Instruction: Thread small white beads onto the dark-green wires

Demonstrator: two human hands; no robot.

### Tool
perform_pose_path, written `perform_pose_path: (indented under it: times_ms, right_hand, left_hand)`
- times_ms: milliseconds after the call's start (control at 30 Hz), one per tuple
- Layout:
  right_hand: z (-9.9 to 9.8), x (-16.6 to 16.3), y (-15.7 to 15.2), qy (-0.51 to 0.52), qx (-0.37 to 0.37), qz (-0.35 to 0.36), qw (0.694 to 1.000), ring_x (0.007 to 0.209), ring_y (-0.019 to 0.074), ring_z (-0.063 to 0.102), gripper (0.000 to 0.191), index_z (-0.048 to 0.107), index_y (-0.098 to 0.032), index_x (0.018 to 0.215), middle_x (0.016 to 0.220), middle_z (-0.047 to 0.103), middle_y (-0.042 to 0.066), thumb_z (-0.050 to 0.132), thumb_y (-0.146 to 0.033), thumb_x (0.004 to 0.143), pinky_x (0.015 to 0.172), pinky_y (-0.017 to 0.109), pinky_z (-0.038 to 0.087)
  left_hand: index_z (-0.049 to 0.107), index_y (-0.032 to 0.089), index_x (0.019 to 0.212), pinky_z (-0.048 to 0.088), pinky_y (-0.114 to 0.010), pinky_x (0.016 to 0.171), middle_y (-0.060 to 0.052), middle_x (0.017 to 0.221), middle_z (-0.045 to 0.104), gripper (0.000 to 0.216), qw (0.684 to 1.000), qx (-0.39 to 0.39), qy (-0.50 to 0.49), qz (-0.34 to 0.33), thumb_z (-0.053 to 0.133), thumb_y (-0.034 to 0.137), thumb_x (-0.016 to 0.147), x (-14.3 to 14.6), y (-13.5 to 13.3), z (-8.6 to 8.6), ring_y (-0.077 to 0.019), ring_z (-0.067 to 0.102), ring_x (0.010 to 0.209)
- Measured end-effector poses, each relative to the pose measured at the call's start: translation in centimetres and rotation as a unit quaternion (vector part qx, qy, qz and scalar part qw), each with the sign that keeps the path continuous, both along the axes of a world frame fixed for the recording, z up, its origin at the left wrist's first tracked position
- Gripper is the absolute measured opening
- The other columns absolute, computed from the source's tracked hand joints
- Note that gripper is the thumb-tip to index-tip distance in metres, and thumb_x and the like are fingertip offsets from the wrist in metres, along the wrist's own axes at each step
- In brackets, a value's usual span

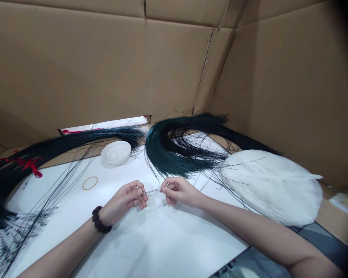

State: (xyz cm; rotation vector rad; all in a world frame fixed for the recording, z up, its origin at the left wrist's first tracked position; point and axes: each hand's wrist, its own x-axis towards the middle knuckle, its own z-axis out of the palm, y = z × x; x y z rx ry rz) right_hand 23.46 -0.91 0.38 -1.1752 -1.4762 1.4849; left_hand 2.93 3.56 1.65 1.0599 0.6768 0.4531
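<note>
A short, thin strand with a black-and-white pattern (152, 191) is stretched between my two hands over the white tabletop. It looks like a dark wire with small white pieces along it, too fine to make out fully. My left hand (132, 196), with a dark scrunchie (101, 220) on the wrist, pinches one end between thumb and forefinger. The other end is pinched in my right hand (178, 190), its remaining fingers curled. Just beyond them lies a curved bundle of dark green strands (168, 154). A white bowl (116, 153) of small white pieces stands behind my left hand.
Cardboard walls (104, 65) enclose the far and right sides. A stuffed white plastic bag (272, 185) sits at the right. More dark strands (60, 143) with a red ribbon (29, 165) lie left, near patterned strands (8, 243). A yellow rubber band (89, 178) rests on the table.
</note>
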Motion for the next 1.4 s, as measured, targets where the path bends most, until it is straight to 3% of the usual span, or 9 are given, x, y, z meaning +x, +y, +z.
perform_pose_path:
  times_ms: [367,633,733,867,1033,1233,1400]
  right_hand:
    - [0.5,-0.1,-0.3,-0.017,0.019,-0.021,0.999,0.040,0.0071,0.047,0.021,0.052,-0.013,0.074,0.050,0.054,-0.001,0.049,-0.034,0.076,0.041,0.018,0.039]
    - [0.4,-0.1,-0.2,-0.025,0.023,-0.024,0.999,0.040,0.0075,0.047,0.020,0.052,-0.014,0.072,0.050,0.054,-0.001,0.050,-0.033,0.076,0.041,0.018,0.039]
    - [0.3,0.0,-0.1,-0.032,0.031,-0.024,0.999,0.041,0.0078,0.048,0.019,0.052,-0.014,0.073,0.051,0.054,-0.001,0.049,-0.033,0.076,0.042,0.019,0.040]
    - [0.1,0.2,0.0,-0.059,0.046,-0.019,0.997,0.041,0.0079,0.048,0.018,0.052,-0.014,0.075,0.053,0.056,0.000,0.047,-0.032,0.077,0.044,0.020,0.041]
    - [-0.1,0.3,-0.1,-0.102,0.070,-0.016,0.992,0.044,0.0087,0.050,0.017,0.052,-0.015,0.076,0.055,0.057,0.000,0.045,-0.030,0.078,0.047,0.020,0.041]
    - [-0.3,0.1,-0.4,-0.196,0.131,-0.008,0.972,0.050,0.0088,0.051,0.016,0.054,-0.015,0.077,0.058,0.059,0.001,0.042,-0.025,0.080,0.050,0.019,0.038]
    - [-0.4,0.0,-0.6,-0.270,0.179,-0.008,0.946,0.052,0.0080,0.048,0.014,0.054,-0.016,0.077,0.061,0.060,0.000,0.042,-0.022,0.080,0.050,0.018,0.035]
  left_hand:
    - [0.046,0.015,0.072,0.043,-0.024,0.058,-0.003,0.069,0.063,0.016,0.996,0.052,0.063,0.028,0.059,0.025,0.073,0.2,0.2,-0.2,-0.0122,0.059,0.060]
    - [0.043,0.017,0.081,0.046,-0.027,0.065,-0.003,0.076,0.060,0.014,0.980,0.174,0.091,0.016,0.052,0.027,0.078,0.0,-0.1,-0.5,-0.0130,0.059,0.069]
    - [0.041,0.018,0.080,0.046,-0.029,0.067,-0.002,0.076,0.059,0.011,0.945,0.291,0.149,0.021,0.047,0.027,0.080,-0.2,-0.5,-0.6,-0.0139,0.060,0.071]
    - [0.040,0.020,0.081,0.047,-0.028,0.066,0.000,0.077,0.057,0.004,0.852,0.462,0.245,0.039,0.043,0.023,0.081,-0.3,-0.9,-0.8,-0.0139,0.059,0.072]
    - [0.039,0.021,0.090,0.049,-0.026,0.064,-0.001,0.082,0.059,0.008,0.767,0.586,0.262,0.012,0.037,0.018,0.082,-0.6,-0.9,-1.5,-0.0130,0.061,0.073]
    - [0.037,0.021,0.107,0.051,-0.027,0.069,-0.002,0.087,0.062,0.026,0.720,0.645,0.250,0.054,0.043,0.019,0.081,-1.0,-0.5,-2.4,-0.0136,0.062,0.077]
    - [0.042,0.022,0.104,0.052,-0.025,0.064,-0.001,0.085,0.062,0.023,0.724,0.636,0.256,0.076,0.046,0.023,0.081,-0.9,-0.9,-2.0,-0.0128,0.061,0.074]
